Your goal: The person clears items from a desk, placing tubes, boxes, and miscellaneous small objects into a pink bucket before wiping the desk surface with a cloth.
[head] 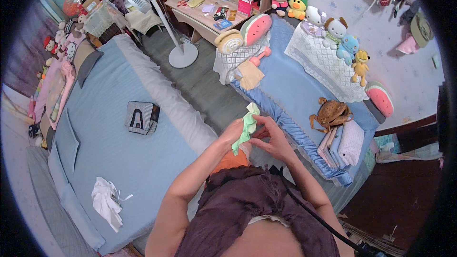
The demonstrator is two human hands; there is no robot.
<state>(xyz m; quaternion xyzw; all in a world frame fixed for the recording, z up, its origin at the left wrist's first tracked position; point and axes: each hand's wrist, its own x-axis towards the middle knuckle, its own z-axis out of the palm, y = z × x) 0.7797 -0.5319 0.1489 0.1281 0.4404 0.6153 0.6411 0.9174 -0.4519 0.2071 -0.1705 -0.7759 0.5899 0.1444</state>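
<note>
A small light-green cloth [245, 132] hangs crumpled in front of me, its pale top edge standing up above my fingers. My left hand [232, 132] grips it from the left side, with part of that hand hidden behind the fabric. Close by on the right, my right hand [271, 137] has its thumb and fingers spread around the cloth's edge; whether the fingertips touch it I cannot tell. Both hands are in front of my body, over the gap between two beds.
A blue-covered bed [117, 157] on the left carries a grey checked bag [138, 123] and a white garment [106, 201]. On the right, a blue daybed [285, 75] holds a brown backpack [331, 112], folded bedding [344, 144] and plush toys. A white fan [183, 55] stands near a cluttered desk [192, 10].
</note>
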